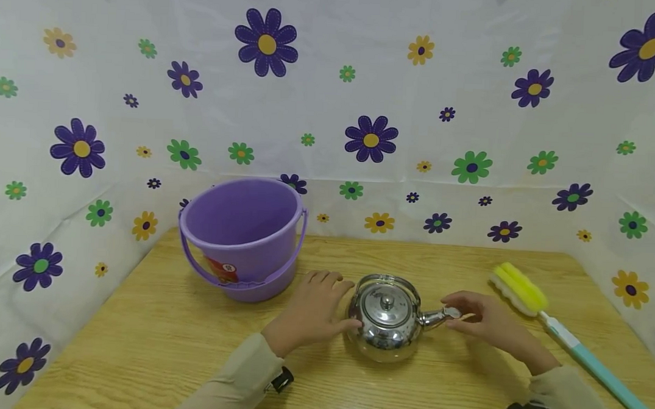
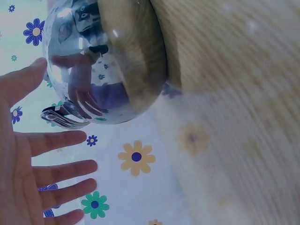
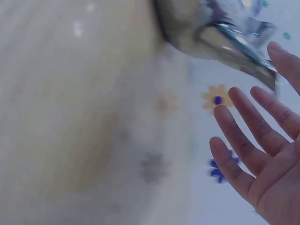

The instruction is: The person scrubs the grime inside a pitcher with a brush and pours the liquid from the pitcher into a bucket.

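A shiny metal teapot [image 1: 383,329] stands upright on the table, its knobbed lid on, its loop handle standing behind the lid and its spout [image 1: 436,317] pointing right. My left hand [image 1: 316,311] is at its left side, fingers spread; the thumb reaches the body, though I cannot tell if it touches. In the left wrist view the fingers of the left hand [image 2: 23,164] are straight beside the mirrored body. My right hand [image 1: 484,321] is around the spout's tip with loosely bent fingers. The right wrist view shows the right hand [image 3: 267,150] spread, its thumb near the spout [image 3: 239,56].
A purple bucket [image 1: 265,260] with its handle hanging down in front stands at the back left of the wooden table [image 1: 151,355]. On the right lies a brush [image 1: 589,359] with a yellow and white sponge head and a turquoise handle. A flower-patterned sheet [image 1: 321,106] hangs behind.
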{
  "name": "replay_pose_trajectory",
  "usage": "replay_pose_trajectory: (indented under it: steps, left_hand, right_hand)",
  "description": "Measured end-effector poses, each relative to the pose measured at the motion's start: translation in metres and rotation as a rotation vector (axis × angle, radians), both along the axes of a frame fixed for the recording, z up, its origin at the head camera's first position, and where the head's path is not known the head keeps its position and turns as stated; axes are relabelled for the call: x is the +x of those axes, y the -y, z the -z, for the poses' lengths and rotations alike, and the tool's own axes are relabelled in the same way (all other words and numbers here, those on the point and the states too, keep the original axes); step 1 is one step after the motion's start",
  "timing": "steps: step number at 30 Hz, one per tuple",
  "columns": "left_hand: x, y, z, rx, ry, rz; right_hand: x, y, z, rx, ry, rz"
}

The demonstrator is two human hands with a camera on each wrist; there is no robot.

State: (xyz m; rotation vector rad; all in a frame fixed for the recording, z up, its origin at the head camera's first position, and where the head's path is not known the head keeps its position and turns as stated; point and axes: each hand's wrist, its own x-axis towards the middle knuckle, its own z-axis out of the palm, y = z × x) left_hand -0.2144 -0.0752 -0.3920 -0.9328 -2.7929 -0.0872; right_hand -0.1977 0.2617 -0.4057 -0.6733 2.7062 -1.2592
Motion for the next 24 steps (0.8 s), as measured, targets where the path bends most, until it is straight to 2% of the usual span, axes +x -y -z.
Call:
replay_pose_trajectory:
  steps: [3, 5, 8, 11, 14, 18, 24]
  left_hand:
    - [0.000, -0.001, -0.002, -0.012, -0.057, 0.027]
    - [0.000, -0.002, -0.001, -0.024, -0.064, 0.035]
    - [-0.001, -0.003, 0.000, -0.028, -0.048, 0.034]
    - [-0.002, -0.003, 0.002, -0.021, -0.035, 0.021]
    - [-0.003, -0.005, 0.003, -0.014, -0.024, 0.010]
    - [-0.004, -0.008, 0.005, -0.006, -0.011, 0.004]
    - [-0.004, -0.007, 0.009, 0.011, -0.027, 0.011]
  right_hand:
    - [0.004, 0.000, -0.017, 0.101, -0.155, 0.046]
    - [0.006, 0.005, -0.028, 0.168, -0.268, 0.075]
    - [0.009, 0.021, -0.046, 0.251, -0.385, 0.088]
    - [0.008, 0.044, -0.059, 0.345, -0.496, 0.045]
    - [0.004, 0.069, -0.064, 0.435, -0.594, -0.019]
    - [-0.001, 0.093, -0.063, 0.496, -0.646, -0.106]
    - [-0.007, 0.108, -0.055, 0.522, -0.615, -0.157]
